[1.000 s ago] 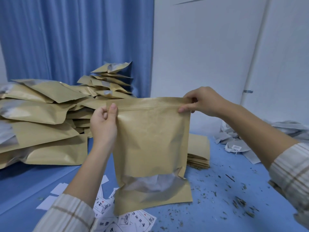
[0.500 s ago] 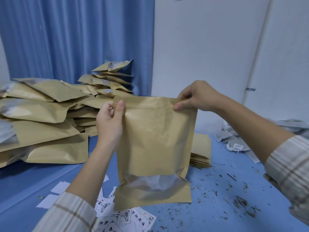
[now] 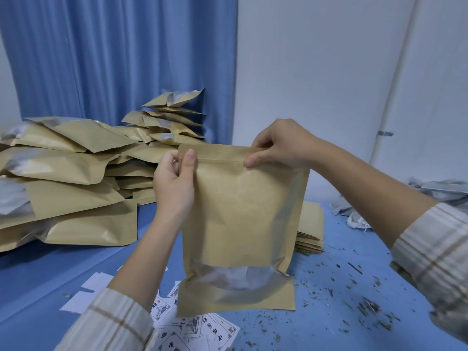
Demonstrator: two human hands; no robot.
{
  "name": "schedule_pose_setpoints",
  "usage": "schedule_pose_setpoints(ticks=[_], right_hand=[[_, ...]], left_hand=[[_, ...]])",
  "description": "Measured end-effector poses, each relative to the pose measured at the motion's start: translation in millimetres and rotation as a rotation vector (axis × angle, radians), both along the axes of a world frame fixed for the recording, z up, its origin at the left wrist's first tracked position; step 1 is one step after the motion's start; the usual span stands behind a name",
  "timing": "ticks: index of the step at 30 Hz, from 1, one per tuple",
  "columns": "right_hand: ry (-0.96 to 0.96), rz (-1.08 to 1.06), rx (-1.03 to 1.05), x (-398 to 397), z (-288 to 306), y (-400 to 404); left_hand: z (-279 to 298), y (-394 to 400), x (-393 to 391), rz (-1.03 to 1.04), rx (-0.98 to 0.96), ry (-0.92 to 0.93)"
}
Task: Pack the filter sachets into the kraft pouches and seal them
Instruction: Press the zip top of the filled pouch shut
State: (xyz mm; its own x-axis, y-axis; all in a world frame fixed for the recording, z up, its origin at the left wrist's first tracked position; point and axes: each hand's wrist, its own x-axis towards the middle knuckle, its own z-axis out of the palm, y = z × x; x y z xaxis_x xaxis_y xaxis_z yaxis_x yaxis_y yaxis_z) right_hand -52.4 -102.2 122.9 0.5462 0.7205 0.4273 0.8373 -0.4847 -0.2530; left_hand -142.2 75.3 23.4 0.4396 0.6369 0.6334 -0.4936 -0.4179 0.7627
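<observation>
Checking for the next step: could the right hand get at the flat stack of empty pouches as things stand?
Probably not yet: the right hand pinches the held pouch at its top, which hangs in front of the stack. Once freed, the way down looks open.

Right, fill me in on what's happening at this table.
A person is holding a kraft pouch upright above the blue table, with the left hand pinching its top left corner and the right hand pinching the zip strip further right. White sachets show through the pouch's window. A heap of filled pouches lies on the left, a stack of flat pouches sits behind, and loose labels lie in front.
</observation>
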Motion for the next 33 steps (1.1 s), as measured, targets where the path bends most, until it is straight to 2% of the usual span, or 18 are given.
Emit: schedule_pose_setpoints(ticks=[7, 18, 23, 28, 33], right_hand=[[-0.037, 0.014, -0.078, -6, -5, 12], [-0.068, 0.067, 0.031, -17, -5, 35], [-0.121, 0.084, -0.057, -23, -9, 48], [-0.087, 0.122, 0.031, -22, -9, 50], [-0.120, -0.033, 0.062, -3, -15, 29]], left_hand=[[-2, -3, 0, -0.041, -0.029, -0.012], [-8, -4, 0, -0.050, -0.031, -0.031], [-9, -7, 1, -0.140, -0.088, -0.075], [-7, -4, 1, -0.153, -0.068, -0.085], [-7, 4, 1, -0.140, -0.092, -0.133]])
